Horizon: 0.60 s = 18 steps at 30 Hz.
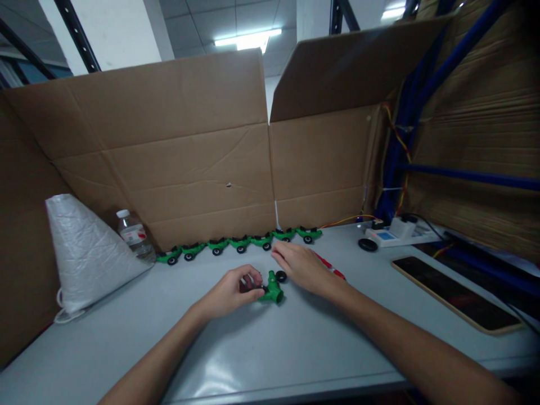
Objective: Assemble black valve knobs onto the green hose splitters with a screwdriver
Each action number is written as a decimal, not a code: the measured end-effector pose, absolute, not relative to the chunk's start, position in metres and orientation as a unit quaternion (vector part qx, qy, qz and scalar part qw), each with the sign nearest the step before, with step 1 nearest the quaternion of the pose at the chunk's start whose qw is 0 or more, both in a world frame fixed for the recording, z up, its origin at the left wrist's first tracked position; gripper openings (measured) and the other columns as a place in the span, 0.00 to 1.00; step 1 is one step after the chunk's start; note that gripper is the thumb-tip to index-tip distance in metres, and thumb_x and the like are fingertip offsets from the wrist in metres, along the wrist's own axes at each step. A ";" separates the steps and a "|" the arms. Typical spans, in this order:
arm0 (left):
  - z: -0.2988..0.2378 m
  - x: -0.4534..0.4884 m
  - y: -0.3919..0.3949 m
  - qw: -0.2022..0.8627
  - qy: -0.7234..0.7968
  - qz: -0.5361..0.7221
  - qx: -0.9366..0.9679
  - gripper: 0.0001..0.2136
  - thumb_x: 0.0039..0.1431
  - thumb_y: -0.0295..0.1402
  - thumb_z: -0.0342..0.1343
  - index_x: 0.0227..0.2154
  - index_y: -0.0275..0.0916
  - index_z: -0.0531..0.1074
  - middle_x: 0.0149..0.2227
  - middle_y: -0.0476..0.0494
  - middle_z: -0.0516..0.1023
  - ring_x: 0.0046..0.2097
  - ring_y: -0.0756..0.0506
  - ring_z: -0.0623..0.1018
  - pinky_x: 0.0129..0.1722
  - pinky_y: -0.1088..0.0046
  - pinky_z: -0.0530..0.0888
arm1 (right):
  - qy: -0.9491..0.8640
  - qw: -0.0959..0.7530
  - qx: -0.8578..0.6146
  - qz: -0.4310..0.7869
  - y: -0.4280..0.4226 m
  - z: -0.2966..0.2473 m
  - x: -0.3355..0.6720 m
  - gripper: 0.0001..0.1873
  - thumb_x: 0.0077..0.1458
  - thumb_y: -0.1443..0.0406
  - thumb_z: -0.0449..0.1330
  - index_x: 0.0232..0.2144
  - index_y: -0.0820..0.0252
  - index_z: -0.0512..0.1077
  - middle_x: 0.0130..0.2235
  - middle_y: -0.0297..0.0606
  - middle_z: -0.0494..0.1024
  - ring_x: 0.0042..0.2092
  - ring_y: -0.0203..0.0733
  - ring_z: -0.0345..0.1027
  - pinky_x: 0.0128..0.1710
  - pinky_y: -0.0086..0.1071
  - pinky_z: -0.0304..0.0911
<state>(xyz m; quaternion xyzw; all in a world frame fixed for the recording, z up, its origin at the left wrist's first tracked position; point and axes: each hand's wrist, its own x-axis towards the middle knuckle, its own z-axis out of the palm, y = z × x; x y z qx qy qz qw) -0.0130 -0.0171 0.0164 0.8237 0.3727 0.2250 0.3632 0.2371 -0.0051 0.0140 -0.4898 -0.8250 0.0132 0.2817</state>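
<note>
My left hand [232, 289] is closed around a green plastic toy vehicle part [273, 289], thumb and fingers pinching its dark end. A short green stub on the part points up. Close to its right side is a small black wheel [281, 276], low over the table. My right hand [300, 265] is just above and right of the wheel, its fingers pressed together; what they hold, if anything, is hidden. A slim red tool [331, 266] lies beyond my right wrist, partly covered by it.
Several green toy vehicles [240, 243] with black wheels line the cardboard wall [189, 169]. A silver padded bag [86, 253] and water bottle [134, 233] stand left. A phone [455, 292], power strip [400, 233] and black round disc [368, 244] lie right, by a blue frame [396, 146].
</note>
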 end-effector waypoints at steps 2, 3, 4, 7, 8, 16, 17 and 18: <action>0.018 -0.011 -0.018 0.361 0.370 0.235 0.823 0.15 0.65 0.43 0.63 0.44 0.36 0.75 0.37 0.45 0.76 0.36 0.48 0.72 0.36 0.74 0.69 | -0.790 0.231 -0.568 -0.024 0.000 0.018 0.246 0.12 0.75 0.62 0.49 0.46 0.60 0.71 0.45 0.48 0.82 0.47 0.50 0.78 0.46 0.36 0.64; 0.018 -0.011 -0.019 0.358 0.371 0.238 0.823 0.15 0.65 0.44 0.63 0.44 0.35 0.75 0.37 0.45 0.76 0.36 0.48 0.72 0.36 0.74 0.69 | -0.768 0.202 -0.607 -0.031 0.002 0.020 0.251 0.12 0.75 0.62 0.49 0.49 0.61 0.71 0.46 0.51 0.83 0.47 0.52 0.79 0.45 0.37 0.65; 0.019 -0.010 -0.019 0.355 0.373 0.239 0.823 0.15 0.65 0.44 0.62 0.43 0.36 0.76 0.36 0.45 0.76 0.36 0.48 0.72 0.35 0.74 0.69 | -0.748 0.173 -0.640 -0.030 0.004 0.021 0.255 0.14 0.75 0.61 0.50 0.51 0.62 0.70 0.47 0.54 0.83 0.48 0.54 0.79 0.45 0.38 0.66; 0.019 -0.010 -0.018 0.344 0.377 0.236 0.827 0.15 0.66 0.44 0.62 0.42 0.36 0.76 0.36 0.46 0.76 0.36 0.48 0.72 0.36 0.73 0.69 | -0.707 0.110 -0.698 -0.011 0.009 0.018 0.267 0.18 0.73 0.59 0.51 0.56 0.67 0.68 0.50 0.60 0.82 0.51 0.59 0.79 0.47 0.42 0.68; 0.019 -0.010 -0.018 0.343 0.378 0.235 0.827 0.14 0.66 0.44 0.62 0.42 0.36 0.76 0.36 0.46 0.76 0.36 0.48 0.73 0.36 0.73 0.69 | -0.703 0.100 -0.704 -0.005 0.011 0.016 0.269 0.19 0.72 0.59 0.52 0.56 0.68 0.68 0.50 0.62 0.82 0.52 0.60 0.79 0.48 0.43 0.68; 0.017 -0.011 -0.018 0.366 0.382 0.212 0.822 0.13 0.61 0.41 0.65 0.42 0.36 0.76 0.34 0.48 0.75 0.35 0.48 0.72 0.37 0.71 0.70 | -0.712 0.077 -0.698 0.023 0.021 -0.004 0.271 0.19 0.69 0.67 0.53 0.58 0.71 0.70 0.52 0.66 0.81 0.52 0.62 0.79 0.48 0.46 0.69; 0.017 -0.011 -0.017 0.365 0.383 0.210 0.822 0.13 0.61 0.41 0.65 0.42 0.36 0.76 0.34 0.47 0.75 0.35 0.48 0.72 0.37 0.70 0.69 | -0.714 0.080 -0.695 0.022 0.021 -0.004 0.271 0.19 0.69 0.69 0.53 0.58 0.71 0.70 0.52 0.65 0.81 0.52 0.62 0.79 0.48 0.45 0.69; 0.017 -0.011 -0.017 0.364 0.382 0.209 0.823 0.13 0.61 0.41 0.65 0.42 0.36 0.76 0.34 0.47 0.75 0.35 0.48 0.72 0.37 0.70 0.69 | -0.716 0.085 -0.693 0.020 0.020 -0.003 0.272 0.18 0.69 0.70 0.52 0.57 0.70 0.70 0.51 0.64 0.81 0.52 0.61 0.79 0.48 0.44 0.69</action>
